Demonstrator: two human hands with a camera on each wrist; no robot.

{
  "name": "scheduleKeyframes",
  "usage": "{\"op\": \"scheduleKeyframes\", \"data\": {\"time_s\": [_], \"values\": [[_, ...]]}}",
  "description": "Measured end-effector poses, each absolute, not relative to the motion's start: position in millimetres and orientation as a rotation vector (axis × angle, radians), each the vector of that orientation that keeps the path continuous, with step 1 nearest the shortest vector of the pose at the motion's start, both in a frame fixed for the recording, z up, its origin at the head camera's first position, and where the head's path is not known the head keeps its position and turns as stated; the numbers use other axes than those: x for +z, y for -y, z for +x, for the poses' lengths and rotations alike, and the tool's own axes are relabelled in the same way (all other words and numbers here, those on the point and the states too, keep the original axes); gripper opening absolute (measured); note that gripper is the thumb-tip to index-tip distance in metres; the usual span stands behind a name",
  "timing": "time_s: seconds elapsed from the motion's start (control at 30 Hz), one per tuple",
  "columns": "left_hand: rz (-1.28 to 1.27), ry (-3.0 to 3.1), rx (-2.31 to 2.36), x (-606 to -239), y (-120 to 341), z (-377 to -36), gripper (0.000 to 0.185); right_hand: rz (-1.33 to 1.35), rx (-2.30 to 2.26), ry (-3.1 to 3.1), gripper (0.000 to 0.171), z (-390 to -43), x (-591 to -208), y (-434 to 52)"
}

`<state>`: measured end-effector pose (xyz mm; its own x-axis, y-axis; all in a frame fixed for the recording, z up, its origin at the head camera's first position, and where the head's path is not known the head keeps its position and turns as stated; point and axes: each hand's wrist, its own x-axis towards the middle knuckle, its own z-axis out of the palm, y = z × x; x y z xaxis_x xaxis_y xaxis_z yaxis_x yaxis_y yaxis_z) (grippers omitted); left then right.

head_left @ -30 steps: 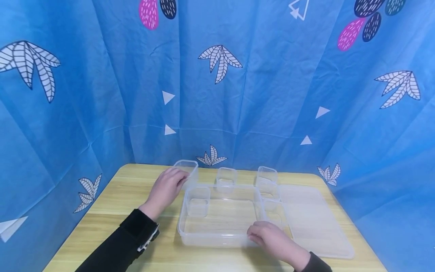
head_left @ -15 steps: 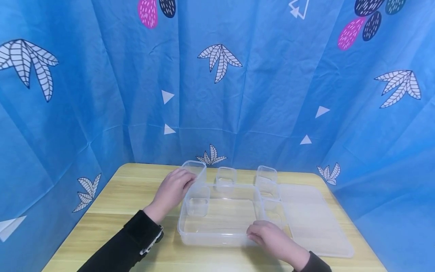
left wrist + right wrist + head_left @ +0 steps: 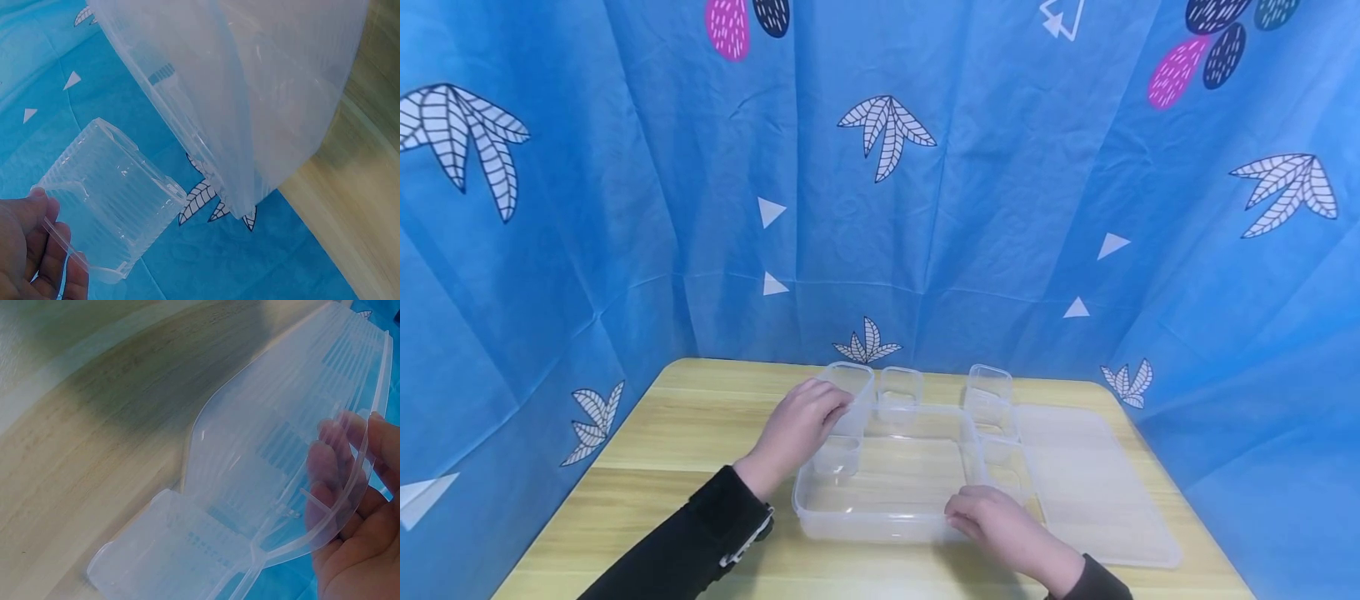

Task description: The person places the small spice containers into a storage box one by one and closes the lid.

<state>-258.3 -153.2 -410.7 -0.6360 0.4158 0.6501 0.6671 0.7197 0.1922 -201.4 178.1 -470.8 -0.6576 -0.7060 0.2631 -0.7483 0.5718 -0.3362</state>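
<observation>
My left hand [image 3: 793, 432] pinches the rim of a small clear plastic container [image 3: 119, 197] between thumb and fingers. In the head view it is over the back left corner of a large clear plastic box [image 3: 880, 527], partly hidden behind my fingers. Another small clear container [image 3: 837, 458] stands inside the large box at its left side, overlapped by the held one. My right hand [image 3: 1003, 532] grips the front right corner of the large box; in the right wrist view the fingers [image 3: 325, 464] show through its wall, with the thumb at the rim.
A small clear container [image 3: 901, 386] stands behind the large box. Several more are lined up along its right side, such as the far one [image 3: 990, 380]. A flat translucent lid [image 3: 1097, 492] lies on the wooden table [image 3: 647, 450] at the right. A patterned blue curtain [image 3: 1000, 167] surrounds the table.
My left hand has moved right and slightly toward me, bringing the small container from beyond the large box's back left corner to over it. My right hand has stayed at the front right corner.
</observation>
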Motion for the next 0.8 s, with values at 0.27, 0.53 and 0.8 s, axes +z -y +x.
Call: {"op": "scheduleKeyframes", "data": {"time_s": [0.27,0.53,0.8], "values": [[-0.852,2.329,-0.563,-413,144,-258,0.015,1.258,0.655,2.674,0.005,-201,-471,-178],[-0.909,2.335,-0.543,-411,131,-257,0.017,1.259,0.647,2.637,0.003,-201,-472,-178],[-0.944,2.365,-0.510,-411,120,-257,0.016,1.261,0.635,2.623,0.004,-201,-472,-178]]}}
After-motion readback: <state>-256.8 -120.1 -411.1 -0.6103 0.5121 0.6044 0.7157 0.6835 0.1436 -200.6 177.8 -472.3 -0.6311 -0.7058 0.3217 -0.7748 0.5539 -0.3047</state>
